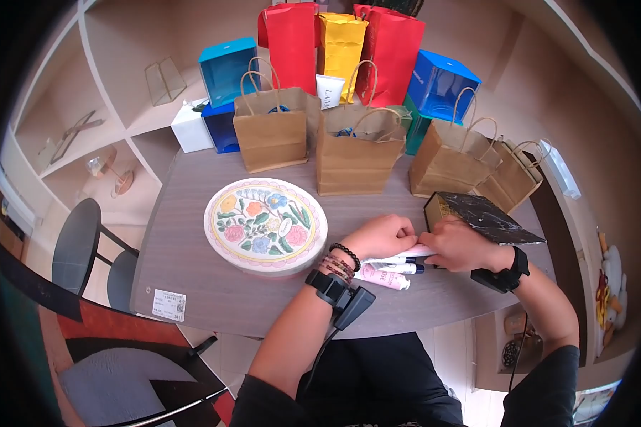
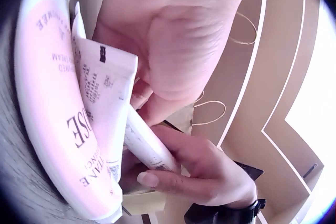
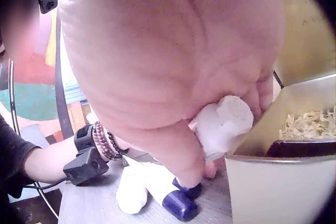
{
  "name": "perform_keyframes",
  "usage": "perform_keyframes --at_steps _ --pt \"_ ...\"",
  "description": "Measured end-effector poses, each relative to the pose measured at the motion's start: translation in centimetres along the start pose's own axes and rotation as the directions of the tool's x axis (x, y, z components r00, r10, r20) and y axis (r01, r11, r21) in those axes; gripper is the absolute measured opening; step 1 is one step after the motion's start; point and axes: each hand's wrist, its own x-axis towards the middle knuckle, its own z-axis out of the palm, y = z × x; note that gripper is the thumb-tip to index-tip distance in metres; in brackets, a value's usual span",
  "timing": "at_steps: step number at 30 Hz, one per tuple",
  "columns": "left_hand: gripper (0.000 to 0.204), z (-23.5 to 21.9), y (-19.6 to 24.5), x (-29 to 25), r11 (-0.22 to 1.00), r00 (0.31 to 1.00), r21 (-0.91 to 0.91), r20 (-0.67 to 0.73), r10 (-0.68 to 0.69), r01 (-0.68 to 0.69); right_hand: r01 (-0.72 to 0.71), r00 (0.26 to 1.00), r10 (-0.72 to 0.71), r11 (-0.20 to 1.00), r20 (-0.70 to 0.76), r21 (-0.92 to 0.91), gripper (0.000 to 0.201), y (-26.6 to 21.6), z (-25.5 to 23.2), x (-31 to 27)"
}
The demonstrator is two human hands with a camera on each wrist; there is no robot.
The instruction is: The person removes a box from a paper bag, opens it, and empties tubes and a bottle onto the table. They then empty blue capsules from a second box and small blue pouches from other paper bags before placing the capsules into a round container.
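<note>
My right hand (image 1: 459, 244) holds a pale tube (image 2: 149, 142) with a white cap, its fingers and thumb around it, beside an open gold-lined box (image 3: 281, 124). Shredded filler (image 3: 310, 124) shows inside this box, whose black marbled lid (image 1: 491, 215) is tipped back to the right. Bent toward the held tube are the fingers of my left hand (image 1: 381, 237); I cannot tell whether they grip it. Below my hands lie a pink hand cream tube (image 1: 384, 277) and white tubes with navy caps (image 3: 178, 203).
An oval box with a floral lid (image 1: 266, 226) sits left of my hands. Several brown paper bags (image 1: 360, 164) stand behind, with red bags (image 1: 392, 57), a yellow bag (image 1: 342, 50) and a blue box (image 1: 443, 82) farther back. A label (image 1: 169, 304) lies at the table's left front edge.
</note>
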Motion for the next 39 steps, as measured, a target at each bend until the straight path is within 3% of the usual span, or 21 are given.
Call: perform_keyframes --at_steps 6,8,9,11,12,14,15,17,20,27,28,31,34,37,39 --pt "0.024 -0.1 0.1 0.0 0.998 1.000 0.054 0.019 -0.009 0.008 -0.179 0.977 0.176 0.984 0.124 0.015 0.027 -0.6 0.7 0.2" --pt "0.023 -0.1 0.1 -0.1 0.999 1.000 0.053 0.024 -0.006 0.005 -0.084 0.994 0.084 0.996 -0.076 0.001 0.027 -0.2 1.5 0.0" --pt "0.023 0.0 0.1 -0.1 0.999 1.000 0.048 0.028 -0.003 0.002 -0.084 0.993 0.083 0.997 -0.078 0.002 0.027 0.0 1.4 -0.2" --pt "0.022 0.1 0.3 -0.2 0.999 1.000 0.051 0.022 0.003 -0.004 0.012 0.960 0.039 0.984 -0.278 0.180 0.024 0.4 0.3 -0.8" --pt "0.022 0.1 0.3 -0.2 0.999 1.000 0.051 0.015 0.010 -0.011 0.011 0.960 0.040 0.984 -0.277 0.180 0.024 0.8 -0.5 -1.5" --pt "0.022 0.1 0.3 -0.1 0.999 1.000 0.050 0.019 0.013 -0.014 -0.003 0.984 0.073 0.921 -0.165 0.389 0.018 1.6 -2.4 -3.3" --pt "0.022 0.2 0.2 -0.1 0.999 1.000 0.050 0.022 0.017 -0.018 -0.006 0.984 0.075 0.922 -0.164 0.387 0.018 1.5 -3.1 -4.2" --pt "0.022 0.2 0.1 0.0 0.999 1.000 0.050 0.016 0.017 -0.018 -0.232 0.950 0.292 0.895 -0.109 0.381 0.015 1.5 -4.1 -5.8" --pt "0.022 0.3 0.1 -0.1 0.998 1.000 0.068 0.008 0.005 -0.005 -0.328 0.936 0.352 0.889 -0.020 0.321 0.016 2.7 -3.6 -7.2" --pt "0.022 0.5 0.1 -0.1 0.995 1.000 0.096 -0.013 -0.009 0.011 -0.341 0.939 0.333 0.864 0.088 0.369 0.026 6.3 0.4 -6.9" --pt "0.022 0.6 0.0 -0.1 0.993 1.000 0.118 -0.020 -0.001 0.003 -0.379 0.925 0.354 0.890 0.140 0.254 0.033 5.6 -0.7 -6.4" --pt "0.022 0.5 0.0 -0.1 0.994 1.000 0.104 -0.019 -0.018 0.020 -0.369 0.922 0.336 0.913 0.193 0.173 0.035 5.0 -2.2 -5.9" --pt "0.023 0.6 0.0 -0.2 0.994 0.999 0.107 -0.030 -0.013 0.017 -0.333 0.937 0.306 0.928 0.171 0.165 0.038 5.2 -2.4 -6.0" --pt "0.022 0.7 -0.1 -0.2 0.992 0.999 0.126 -0.038 -0.006 0.010 -0.323 0.943 0.285 0.907 0.173 0.269 0.042 5.7 -2.5 -6.6" --pt "0.021 0.7 -0.5 -0.1 0.995 0.999 0.099 -0.034 0.000 0.004 -0.261 0.965 0.257 0.929 0.051 0.263 0.036 5.7 -2.7 -7.0"
